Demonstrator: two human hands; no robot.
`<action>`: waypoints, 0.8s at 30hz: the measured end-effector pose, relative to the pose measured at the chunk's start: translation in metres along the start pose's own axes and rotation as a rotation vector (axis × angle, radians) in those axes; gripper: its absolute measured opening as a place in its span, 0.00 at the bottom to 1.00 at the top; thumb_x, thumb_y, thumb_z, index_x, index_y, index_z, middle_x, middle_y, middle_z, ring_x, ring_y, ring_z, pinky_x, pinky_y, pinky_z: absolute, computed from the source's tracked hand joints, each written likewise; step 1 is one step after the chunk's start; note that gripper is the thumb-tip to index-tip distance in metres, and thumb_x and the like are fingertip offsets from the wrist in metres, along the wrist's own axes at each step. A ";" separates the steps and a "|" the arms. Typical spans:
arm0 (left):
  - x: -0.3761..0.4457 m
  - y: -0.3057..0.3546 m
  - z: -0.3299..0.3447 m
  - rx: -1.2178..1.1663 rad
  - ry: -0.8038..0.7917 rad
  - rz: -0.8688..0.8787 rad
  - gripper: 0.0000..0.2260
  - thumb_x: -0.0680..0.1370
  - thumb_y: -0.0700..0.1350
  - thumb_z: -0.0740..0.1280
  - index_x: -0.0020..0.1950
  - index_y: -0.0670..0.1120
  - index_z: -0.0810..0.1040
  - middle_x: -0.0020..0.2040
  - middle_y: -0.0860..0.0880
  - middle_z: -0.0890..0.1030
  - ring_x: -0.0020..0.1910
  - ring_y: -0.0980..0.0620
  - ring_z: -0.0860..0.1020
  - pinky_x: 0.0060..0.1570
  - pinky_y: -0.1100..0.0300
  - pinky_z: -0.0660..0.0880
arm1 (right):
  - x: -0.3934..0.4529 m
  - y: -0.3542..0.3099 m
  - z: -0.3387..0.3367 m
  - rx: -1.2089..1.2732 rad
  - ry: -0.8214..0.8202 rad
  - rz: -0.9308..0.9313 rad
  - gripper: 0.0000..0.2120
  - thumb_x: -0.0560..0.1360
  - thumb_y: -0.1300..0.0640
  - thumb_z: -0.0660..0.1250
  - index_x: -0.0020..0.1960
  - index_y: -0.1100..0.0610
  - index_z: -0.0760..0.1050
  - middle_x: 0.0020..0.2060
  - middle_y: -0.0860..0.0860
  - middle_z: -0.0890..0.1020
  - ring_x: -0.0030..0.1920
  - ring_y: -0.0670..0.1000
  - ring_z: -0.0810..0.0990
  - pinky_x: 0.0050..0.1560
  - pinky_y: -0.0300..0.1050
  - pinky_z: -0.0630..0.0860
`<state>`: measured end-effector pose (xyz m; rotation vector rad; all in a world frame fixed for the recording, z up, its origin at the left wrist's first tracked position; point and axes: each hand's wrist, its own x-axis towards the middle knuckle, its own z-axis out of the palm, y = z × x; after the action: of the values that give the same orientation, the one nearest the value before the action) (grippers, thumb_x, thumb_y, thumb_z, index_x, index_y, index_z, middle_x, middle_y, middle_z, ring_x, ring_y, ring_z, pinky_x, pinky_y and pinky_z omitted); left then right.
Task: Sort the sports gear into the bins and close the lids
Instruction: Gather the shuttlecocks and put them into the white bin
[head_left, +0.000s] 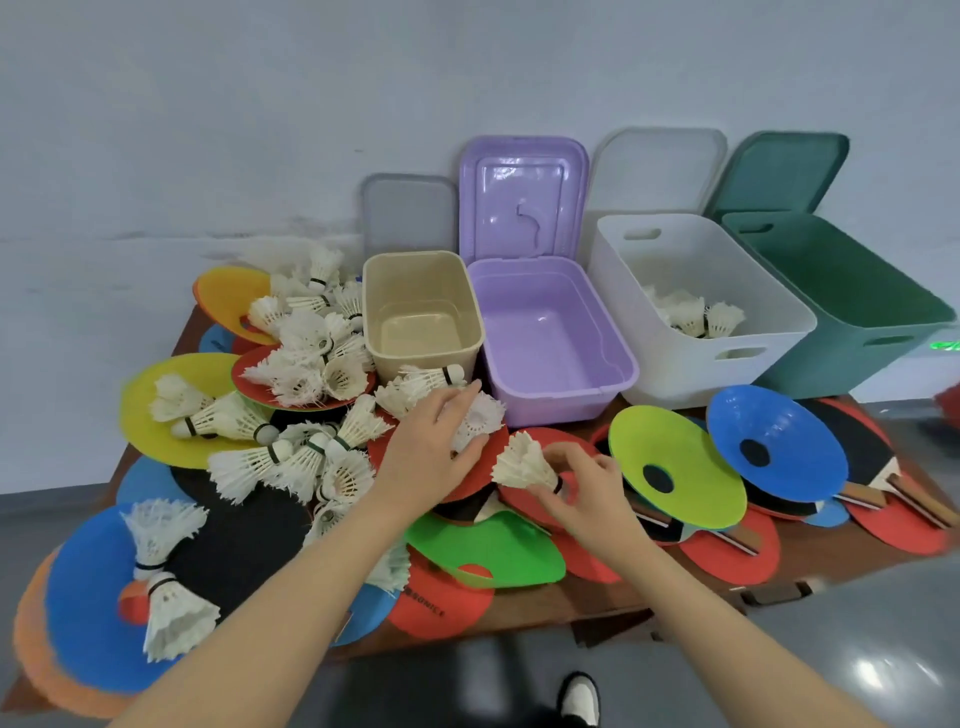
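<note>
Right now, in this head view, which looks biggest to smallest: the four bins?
1. Green bin: looks largest, though the frame edge cuts it off.
2. White bin and purple bin: look alike, so I won't rank them.
3. Beige bin: clearly smallest.

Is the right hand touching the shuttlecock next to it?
Touching. The head view shows the right hand pinching the shuttlecock at its cork end, fingers curled around the base.

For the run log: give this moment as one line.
left hand grips shuttlecock | right hand pinches second shuttlecock | white bin holds shuttlecocks | lids open
</note>
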<state>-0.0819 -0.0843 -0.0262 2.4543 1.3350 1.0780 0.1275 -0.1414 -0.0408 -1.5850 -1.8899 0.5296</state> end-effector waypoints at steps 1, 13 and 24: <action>0.011 0.005 0.001 -0.002 0.009 0.009 0.23 0.75 0.49 0.64 0.68 0.41 0.70 0.54 0.43 0.75 0.52 0.48 0.75 0.51 0.57 0.75 | 0.005 -0.001 -0.010 -0.001 0.053 -0.010 0.12 0.69 0.41 0.64 0.51 0.42 0.69 0.45 0.34 0.77 0.47 0.39 0.76 0.57 0.43 0.60; 0.172 0.071 0.075 -0.066 0.061 0.070 0.22 0.74 0.52 0.63 0.63 0.39 0.75 0.54 0.40 0.76 0.52 0.45 0.76 0.50 0.57 0.73 | 0.088 0.082 -0.145 -0.068 0.375 0.008 0.18 0.72 0.54 0.71 0.60 0.56 0.75 0.49 0.47 0.79 0.40 0.48 0.76 0.52 0.55 0.72; 0.280 0.117 0.178 0.120 -0.276 -0.127 0.27 0.79 0.55 0.59 0.75 0.47 0.57 0.72 0.46 0.63 0.68 0.44 0.64 0.64 0.52 0.62 | 0.181 0.194 -0.226 -0.419 0.123 0.187 0.20 0.76 0.49 0.64 0.67 0.49 0.70 0.59 0.48 0.71 0.57 0.51 0.73 0.56 0.43 0.55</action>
<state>0.2102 0.0995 0.0409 2.4487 1.4771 0.6206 0.4036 0.0563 0.0343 -2.0243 -1.8510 0.1063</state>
